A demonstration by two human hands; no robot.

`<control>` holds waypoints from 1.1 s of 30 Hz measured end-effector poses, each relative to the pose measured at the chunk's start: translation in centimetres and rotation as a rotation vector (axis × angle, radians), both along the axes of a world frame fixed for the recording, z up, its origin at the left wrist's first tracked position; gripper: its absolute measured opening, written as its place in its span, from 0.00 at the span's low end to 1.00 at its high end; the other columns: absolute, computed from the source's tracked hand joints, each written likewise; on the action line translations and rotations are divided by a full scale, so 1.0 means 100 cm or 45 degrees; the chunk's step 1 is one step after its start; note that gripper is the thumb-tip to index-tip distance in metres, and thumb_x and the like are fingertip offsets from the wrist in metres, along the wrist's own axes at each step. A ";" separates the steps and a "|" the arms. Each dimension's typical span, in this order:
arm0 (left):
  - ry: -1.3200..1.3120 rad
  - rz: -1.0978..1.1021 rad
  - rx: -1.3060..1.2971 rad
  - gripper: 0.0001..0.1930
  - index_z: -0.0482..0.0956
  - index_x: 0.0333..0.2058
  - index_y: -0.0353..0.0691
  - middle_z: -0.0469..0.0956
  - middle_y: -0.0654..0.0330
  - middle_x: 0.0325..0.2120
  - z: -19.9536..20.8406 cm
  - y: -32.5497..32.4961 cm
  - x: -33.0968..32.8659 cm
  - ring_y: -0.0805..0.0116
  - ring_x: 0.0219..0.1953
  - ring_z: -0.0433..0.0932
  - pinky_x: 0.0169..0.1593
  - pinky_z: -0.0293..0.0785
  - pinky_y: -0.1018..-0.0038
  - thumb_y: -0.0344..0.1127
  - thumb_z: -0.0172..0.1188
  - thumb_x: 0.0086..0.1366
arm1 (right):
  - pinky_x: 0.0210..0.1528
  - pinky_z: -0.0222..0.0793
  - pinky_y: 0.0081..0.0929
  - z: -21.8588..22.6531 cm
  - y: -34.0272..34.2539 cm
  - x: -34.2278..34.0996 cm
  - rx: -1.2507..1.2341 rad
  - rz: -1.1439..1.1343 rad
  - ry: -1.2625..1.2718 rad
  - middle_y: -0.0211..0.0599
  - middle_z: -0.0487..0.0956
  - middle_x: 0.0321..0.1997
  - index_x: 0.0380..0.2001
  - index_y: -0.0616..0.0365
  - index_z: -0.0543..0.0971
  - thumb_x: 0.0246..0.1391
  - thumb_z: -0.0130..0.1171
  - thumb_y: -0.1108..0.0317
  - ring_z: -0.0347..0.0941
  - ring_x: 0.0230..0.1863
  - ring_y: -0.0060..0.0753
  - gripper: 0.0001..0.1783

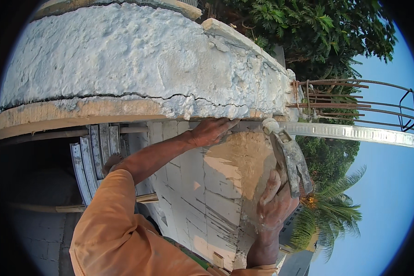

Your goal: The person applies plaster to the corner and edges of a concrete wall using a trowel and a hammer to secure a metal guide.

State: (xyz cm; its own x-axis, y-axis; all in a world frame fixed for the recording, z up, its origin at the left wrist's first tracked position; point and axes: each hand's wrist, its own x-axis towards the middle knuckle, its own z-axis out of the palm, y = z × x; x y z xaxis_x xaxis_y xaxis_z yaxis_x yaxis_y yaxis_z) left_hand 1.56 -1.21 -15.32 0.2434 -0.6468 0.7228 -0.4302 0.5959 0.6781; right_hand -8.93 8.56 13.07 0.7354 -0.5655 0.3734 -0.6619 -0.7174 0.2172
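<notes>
My left hand [211, 132] is up under the edge of a rough, pale cement-covered beam [124, 55], its fingers closed against a long metal straightedge [354, 133]. The bar runs along the beam's lower edge and sticks out to the right. In my right hand [278, 202] is a claw hammer [287, 158] caked with cement; its round face points up, close to the bar, and its handle is mostly hidden by my fingers. A wooden board [78, 116] lines the beam's lower edge, with a dark crack between the two.
Rusty reinforcing bars [345, 99] jut from the beam's right end. Below is a grey block wall [179, 184], partly plastered. Ribbed metal strips [91, 158] and a wooden pole [50, 208] are at the left. Trees [308, 32] and a palm [336, 211] stand beyond.
</notes>
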 end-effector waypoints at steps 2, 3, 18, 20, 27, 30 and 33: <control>-0.006 -0.020 0.044 0.40 0.62 0.66 0.43 0.75 0.54 0.39 -0.002 0.000 0.000 0.54 0.35 0.78 0.38 0.79 0.65 0.20 0.60 0.51 | 0.36 0.73 0.40 -0.002 -0.001 0.001 0.001 0.055 0.040 0.47 0.80 0.40 0.43 0.62 0.80 0.51 0.63 0.70 0.76 0.37 0.53 0.15; -0.020 -0.047 0.091 0.41 0.61 0.66 0.44 0.75 0.54 0.39 -0.003 0.002 0.000 0.54 0.35 0.78 0.37 0.78 0.65 0.20 0.60 0.51 | 0.35 0.73 0.41 -0.004 0.000 0.000 0.004 0.103 0.072 0.46 0.79 0.38 0.43 0.62 0.79 0.51 0.64 0.70 0.75 0.37 0.53 0.15; -0.039 -0.147 0.213 0.42 0.57 0.68 0.43 0.78 0.49 0.42 -0.009 -0.004 -0.008 0.53 0.35 0.80 0.37 0.80 0.65 0.19 0.60 0.54 | 0.33 0.71 0.42 -0.043 -0.005 -0.009 0.095 -0.594 0.265 0.47 0.77 0.36 0.41 0.67 0.79 0.51 0.63 0.72 0.74 0.32 0.54 0.14; -0.030 -0.140 0.191 0.42 0.57 0.68 0.43 0.78 0.49 0.43 -0.016 -0.008 -0.007 0.53 0.36 0.81 0.37 0.80 0.66 0.19 0.61 0.54 | 0.38 0.71 0.43 -0.044 -0.003 -0.001 0.125 -0.588 0.168 0.51 0.78 0.38 0.45 0.67 0.77 0.57 0.59 0.70 0.75 0.37 0.56 0.15; -0.004 -0.281 0.302 0.43 0.56 0.68 0.41 0.76 0.51 0.41 -0.012 -0.002 -0.008 0.53 0.33 0.80 0.36 0.79 0.65 0.19 0.62 0.52 | 0.33 0.72 0.45 -0.036 0.007 -0.013 -0.097 0.001 0.027 0.51 0.76 0.33 0.38 0.65 0.74 0.54 0.64 0.66 0.76 0.34 0.57 0.14; -0.093 -0.083 0.149 0.44 0.55 0.68 0.40 0.76 0.51 0.39 -0.020 -0.006 -0.006 0.54 0.31 0.79 0.35 0.79 0.65 0.19 0.61 0.52 | 0.44 0.72 0.44 -0.057 -0.009 -0.002 0.275 -0.843 0.202 0.55 0.80 0.41 0.49 0.69 0.75 0.65 0.50 0.67 0.77 0.40 0.59 0.16; -0.060 -0.190 0.207 0.43 0.56 0.68 0.40 0.75 0.52 0.36 -0.023 -0.009 -0.007 0.55 0.29 0.78 0.33 0.79 0.66 0.20 0.61 0.53 | 0.38 0.75 0.44 -0.054 -0.002 -0.008 0.156 -0.467 -0.155 0.48 0.80 0.36 0.42 0.65 0.79 0.57 0.60 0.69 0.79 0.35 0.54 0.12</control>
